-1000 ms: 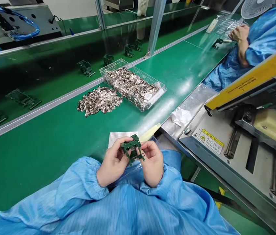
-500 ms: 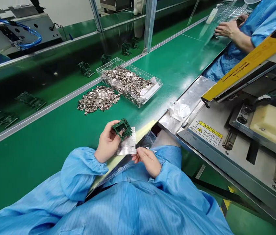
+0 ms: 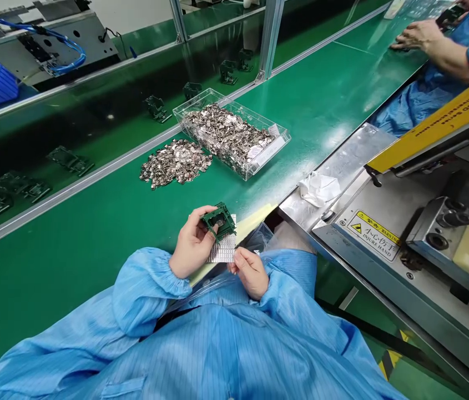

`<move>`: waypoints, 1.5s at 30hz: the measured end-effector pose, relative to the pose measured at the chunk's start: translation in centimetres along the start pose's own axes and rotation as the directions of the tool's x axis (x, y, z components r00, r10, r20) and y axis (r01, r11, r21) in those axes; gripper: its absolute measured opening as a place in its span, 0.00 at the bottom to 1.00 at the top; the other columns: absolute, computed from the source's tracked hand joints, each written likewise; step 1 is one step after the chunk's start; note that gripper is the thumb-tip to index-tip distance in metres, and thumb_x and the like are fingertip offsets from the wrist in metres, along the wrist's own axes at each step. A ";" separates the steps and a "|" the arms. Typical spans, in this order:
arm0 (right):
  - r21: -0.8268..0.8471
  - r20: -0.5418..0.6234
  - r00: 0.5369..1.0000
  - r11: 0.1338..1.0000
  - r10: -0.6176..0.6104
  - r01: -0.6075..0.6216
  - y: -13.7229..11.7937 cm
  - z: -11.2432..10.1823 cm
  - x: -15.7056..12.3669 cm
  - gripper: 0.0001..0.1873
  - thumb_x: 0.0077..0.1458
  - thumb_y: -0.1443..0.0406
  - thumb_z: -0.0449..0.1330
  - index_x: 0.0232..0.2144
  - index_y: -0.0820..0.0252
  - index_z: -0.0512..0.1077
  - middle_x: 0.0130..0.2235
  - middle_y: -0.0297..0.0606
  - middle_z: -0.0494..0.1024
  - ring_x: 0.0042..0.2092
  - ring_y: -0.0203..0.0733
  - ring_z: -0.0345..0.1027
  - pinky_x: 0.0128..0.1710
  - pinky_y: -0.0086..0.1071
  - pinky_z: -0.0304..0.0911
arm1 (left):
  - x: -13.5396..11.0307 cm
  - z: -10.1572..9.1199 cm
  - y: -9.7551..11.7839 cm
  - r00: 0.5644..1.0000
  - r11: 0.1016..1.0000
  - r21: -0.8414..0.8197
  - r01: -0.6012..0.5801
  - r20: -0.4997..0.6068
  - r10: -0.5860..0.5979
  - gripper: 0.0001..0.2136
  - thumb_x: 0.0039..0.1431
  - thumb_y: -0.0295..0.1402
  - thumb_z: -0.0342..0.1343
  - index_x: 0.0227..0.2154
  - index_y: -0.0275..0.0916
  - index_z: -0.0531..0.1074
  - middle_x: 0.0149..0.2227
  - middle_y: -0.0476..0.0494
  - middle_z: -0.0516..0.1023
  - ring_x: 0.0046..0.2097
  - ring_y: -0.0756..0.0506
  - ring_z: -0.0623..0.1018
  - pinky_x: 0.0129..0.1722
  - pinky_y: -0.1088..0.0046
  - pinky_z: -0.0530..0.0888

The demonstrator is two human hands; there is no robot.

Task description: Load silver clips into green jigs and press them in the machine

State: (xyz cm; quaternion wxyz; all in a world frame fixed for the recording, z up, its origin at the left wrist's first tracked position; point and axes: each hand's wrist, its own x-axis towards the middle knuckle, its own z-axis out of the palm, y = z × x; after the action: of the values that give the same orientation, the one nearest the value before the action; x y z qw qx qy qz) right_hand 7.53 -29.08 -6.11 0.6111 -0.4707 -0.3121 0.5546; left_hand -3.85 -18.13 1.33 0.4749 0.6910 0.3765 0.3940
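Note:
My left hand (image 3: 192, 241) is closed around a small dark green plastic frame (image 3: 218, 220), held just above the near edge of the green bench. Under the frame lies a silvery gridded sheet (image 3: 223, 250). My right hand (image 3: 248, 271) sits below and to the right, its fingertips pinched together at the sheet's lower right edge; what they hold is too small to name. A clear plastic bag (image 3: 259, 236) lies by my right wrist.
A clear tray (image 3: 278, 145) full of small metal parts stands mid-bench, with a loose heap of the same parts (image 3: 176, 161) to its left. Green frames (image 3: 70, 160) ride the dark conveyor behind. A machine with a yellow warning label (image 3: 373, 228) fills the right. Another person's hand (image 3: 415, 36) works far right.
A second ago both hands gripped the green frame together. My right hand has since let go and dropped to the silver sheet, while my left hand keeps the frame.

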 end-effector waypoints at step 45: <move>0.222 -0.134 0.990 0.972 -0.044 0.073 0.2 1.3 -0.6 0.23 0.58 0.53 0.60 0.18 0.58 0.61 0.18 0.27 0.57 0.22 0.33 0.54 0.26 0.30 0.52 | -0.1 0.0 0.3 0.999 0.997 -0.067 0.033 -0.021 -0.034 0.17 0.56 0.28 0.56 0.49 0.39 0.67 0.43 0.44 0.73 0.43 0.47 0.75 0.45 0.72 0.72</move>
State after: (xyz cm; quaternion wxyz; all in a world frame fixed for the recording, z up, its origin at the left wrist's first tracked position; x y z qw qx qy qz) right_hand 6.16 -29.33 -5.72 0.6956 -0.4232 -0.2206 0.5370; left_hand -3.82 -18.30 1.65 0.5000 0.6638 0.3800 0.4060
